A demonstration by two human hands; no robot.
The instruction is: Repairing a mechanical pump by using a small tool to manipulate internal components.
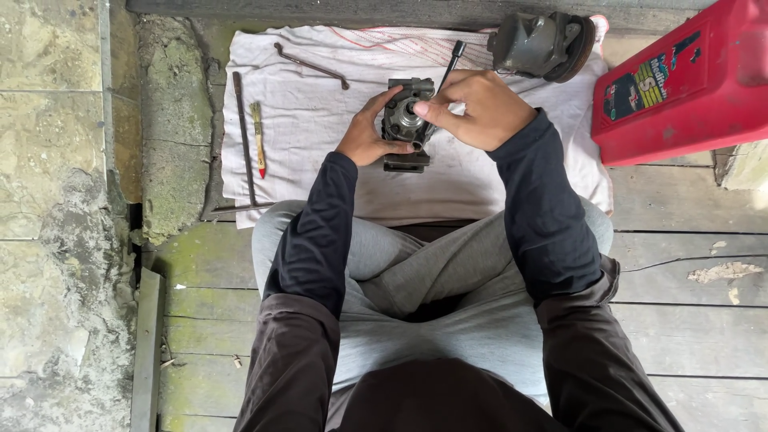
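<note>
- A white cloth (320, 120) was spread over weathered wooden planks (688, 320), bounded by a mossy stone kerb (172, 128) on one side and a red plastic canister (688, 80) on the other; bare cloth was left around the work.
- A grey, greasy metal pump housing (406, 128) was stood upright mid-cloth; a long rod (243, 136), a small brush (258, 140), a bent bar (312, 66) and a dark cast part (544, 44) were laid apart from it.
- The housing was cupped by the left hand (364, 136), fingers curled against its side.
- The right hand (480, 108) was held over its top, fingertips pinched together at the centre hub.
</note>
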